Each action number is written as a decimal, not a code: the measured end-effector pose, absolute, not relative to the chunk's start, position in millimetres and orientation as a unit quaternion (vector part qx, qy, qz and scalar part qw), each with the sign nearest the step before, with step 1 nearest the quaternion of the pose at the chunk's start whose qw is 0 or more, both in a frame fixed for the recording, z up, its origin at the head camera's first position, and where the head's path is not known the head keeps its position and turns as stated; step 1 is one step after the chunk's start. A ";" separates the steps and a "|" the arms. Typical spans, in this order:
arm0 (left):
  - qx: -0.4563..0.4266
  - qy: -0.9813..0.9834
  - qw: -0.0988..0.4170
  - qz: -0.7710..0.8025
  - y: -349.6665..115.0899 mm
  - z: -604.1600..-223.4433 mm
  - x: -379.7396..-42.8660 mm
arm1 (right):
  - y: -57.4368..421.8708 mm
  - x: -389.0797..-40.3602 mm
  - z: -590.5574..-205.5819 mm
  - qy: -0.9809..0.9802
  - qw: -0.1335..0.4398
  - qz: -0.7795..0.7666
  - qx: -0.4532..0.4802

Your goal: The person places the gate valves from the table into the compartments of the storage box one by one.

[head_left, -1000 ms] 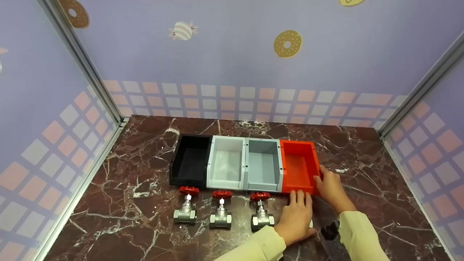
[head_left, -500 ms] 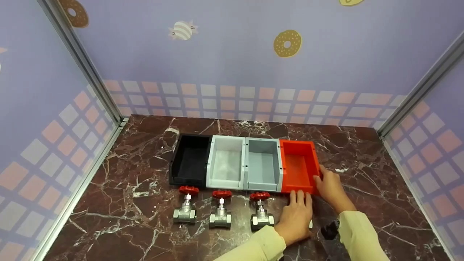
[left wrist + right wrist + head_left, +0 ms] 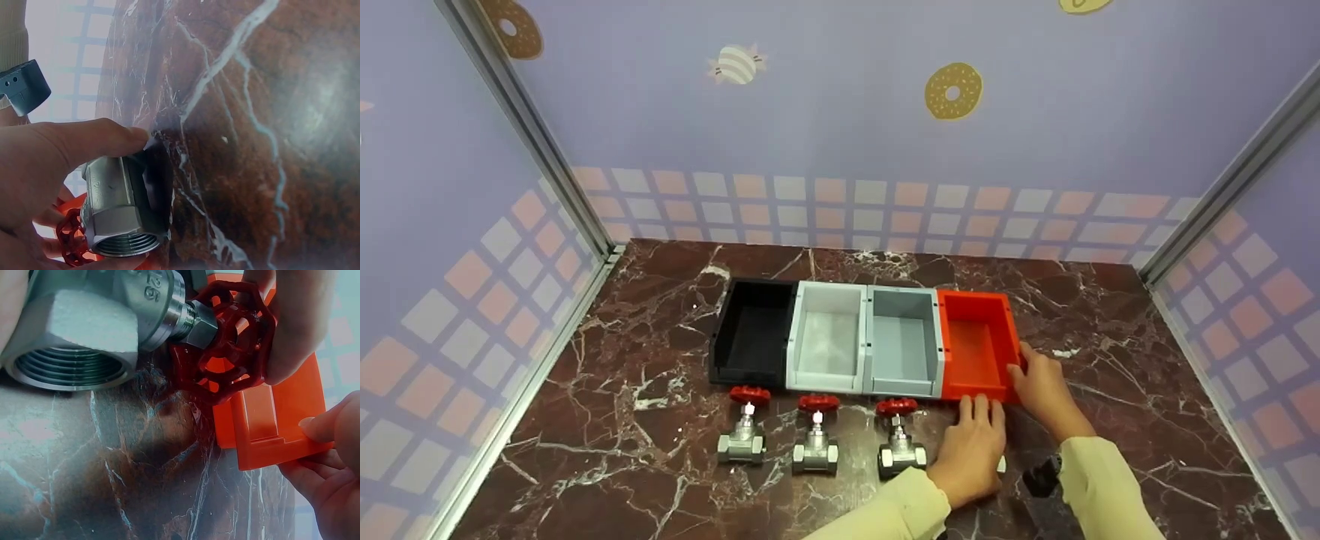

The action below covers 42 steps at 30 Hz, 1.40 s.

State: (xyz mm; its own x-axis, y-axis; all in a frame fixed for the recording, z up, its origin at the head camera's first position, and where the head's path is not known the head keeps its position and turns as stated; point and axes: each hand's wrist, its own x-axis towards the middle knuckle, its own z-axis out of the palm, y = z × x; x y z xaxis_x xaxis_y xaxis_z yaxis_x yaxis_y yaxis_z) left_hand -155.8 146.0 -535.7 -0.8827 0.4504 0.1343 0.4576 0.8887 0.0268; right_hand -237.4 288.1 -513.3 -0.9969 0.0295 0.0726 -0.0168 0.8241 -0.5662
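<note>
left hand (image 3: 969, 454) on a silver metal valve with a red handwheel (image 3: 112, 194), right hand (image 3: 1041, 386) on an orange-red plastic bin (image 3: 976, 349)

head view: on a dark red-brown marbled surface (image 3: 585, 427), four open plastic bins stand side by side, set in from the far edge and roughly along it. from the surface's left edge toward its right edge they are a black bin (image 3: 754, 334), a white bin (image 3: 825, 341), a blue-grey bin (image 3: 901, 345) and the orange-red one. on the near side of the first three stand three more silver valves with red handwheels, one each: a left valve (image 3: 745, 427), a middle valve (image 3: 817, 435) and a right valve (image 3: 898, 439). the left hand covers most of the fourth, by the orange-red bin's near end. the right hand pinches that bin's wall on the side toward the surface's right edge.

left wrist view: the left thumb presses on the metal body, and fingers show past the handwheel, so the valve is held between them. its threaded opening is in sight.

right wrist view: a left-hand finger lies against the handwheel, which overlaps the bin's near end; i cannot tell whether they touch. the right thumb is inside the bin's wall, the fingers outside.
</note>
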 end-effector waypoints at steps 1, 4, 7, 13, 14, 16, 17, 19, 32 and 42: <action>-0.234 -0.970 0.063 -0.028 145.9 -535.8 -155.8 | 288.0 -237.4 -513.3 -0.954 0.040 0.298 -0.002; -0.235 -0.969 0.069 -0.025 145.4 -536.2 -155.6 | 288.0 -237.6 -513.6 -0.953 0.042 0.299 -0.001; -0.237 -0.968 0.076 -0.018 145.1 -537.0 -155.1 | 287.9 -237.6 -513.7 -0.954 0.041 0.297 -0.003; -0.242 -0.966 0.086 -0.013 144.9 -537.7 -154.5 | 289.0 -238.2 -514.9 -0.955 0.048 0.294 -0.001; -0.243 -0.966 0.085 -0.013 144.9 -537.8 -154.5 | 289.2 -238.3 -515.2 -0.955 0.051 0.293 -0.001; -0.244 -0.966 0.084 -0.013 144.5 -537.7 -154.3 | 289.5 -238.4 -515.4 -0.955 0.053 0.293 0.000; -0.245 -0.966 0.083 -0.013 144.2 -537.5 -154.3 | 289.5 -238.4 -515.4 -0.954 0.053 0.294 0.000; -0.247 -0.966 0.082 -0.013 143.8 -537.1 -154.3 | 289.5 -238.2 -515.2 -0.954 0.050 0.295 -0.001; -0.261 -0.958 0.111 -0.025 140.9 -533.4 -155.2 | 288.8 -238.2 -513.9 -0.956 0.043 0.292 -0.004; -0.259 -0.960 0.098 -0.031 139.0 -525.3 -157.0 | 289.0 -238.7 -514.9 -0.953 0.053 0.298 -0.001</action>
